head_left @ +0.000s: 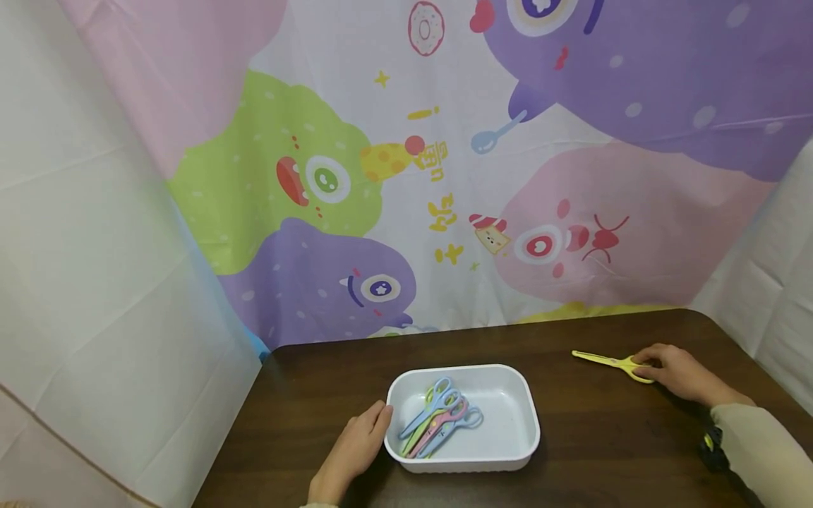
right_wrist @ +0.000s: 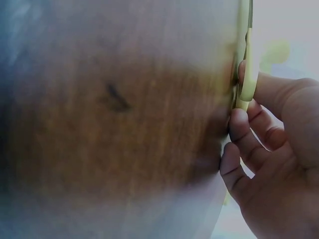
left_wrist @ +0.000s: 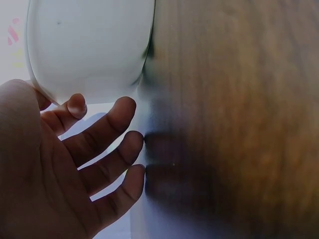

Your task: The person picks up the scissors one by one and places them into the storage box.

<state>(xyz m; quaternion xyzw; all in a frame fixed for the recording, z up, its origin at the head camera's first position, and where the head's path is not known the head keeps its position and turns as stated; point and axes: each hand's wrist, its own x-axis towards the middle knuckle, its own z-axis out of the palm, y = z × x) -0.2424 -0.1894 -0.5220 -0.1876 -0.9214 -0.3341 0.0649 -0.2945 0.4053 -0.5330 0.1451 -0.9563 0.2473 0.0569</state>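
Head view, near to far: left hand [head_left: 353, 449] relaxed, fingers straight against tray [head_left: 527, 402] wall, gripping nothing; pastel scissors [head_left: 440, 418] piled inside. Farther right on table [head_left: 317, 395], right hand [head_left: 676, 370] with fingers curled at handle of yellow scissors [head_left: 610, 363], blades pointing left. Probably light, stiff, slick plastic; best taken by handle loops. Cartoon backdrop [head_left: 444, 176] behind.

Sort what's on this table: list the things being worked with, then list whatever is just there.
In use:
yellow scissors, touched by the right hand
white tray, left hand resting against it
scissors in the tray

Just there:
cartoon backdrop
wooden table
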